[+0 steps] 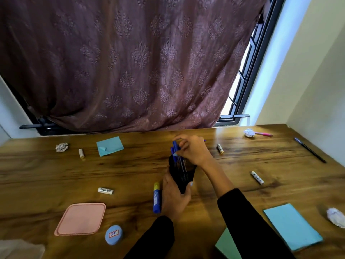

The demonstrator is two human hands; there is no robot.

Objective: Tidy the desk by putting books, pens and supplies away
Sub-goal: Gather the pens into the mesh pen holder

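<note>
A black mesh pen holder [183, 176] is tilted at the desk's middle, and my left hand [174, 198] grips its lower part. Blue pens [175, 152] stick out of its mouth. My right hand [192, 151] pinches the pens' tops just above the holder. A blue glue stick with a yellow cap [156, 198] lies beside my left hand. A dark pen [309, 150] lies at the far right, and a pink pen [264, 134] lies near the back right.
On the wooden desk [56, 174] lie a pink lid [80, 219], a blue oval eraser [113, 234], a white eraser [105, 190], blue note pads [110, 146] [292, 225], a green sheet [226, 245], small white tubes [81, 153] [220, 148] [257, 177] and crumpled paper balls [62, 147] [249, 132] [336, 217].
</note>
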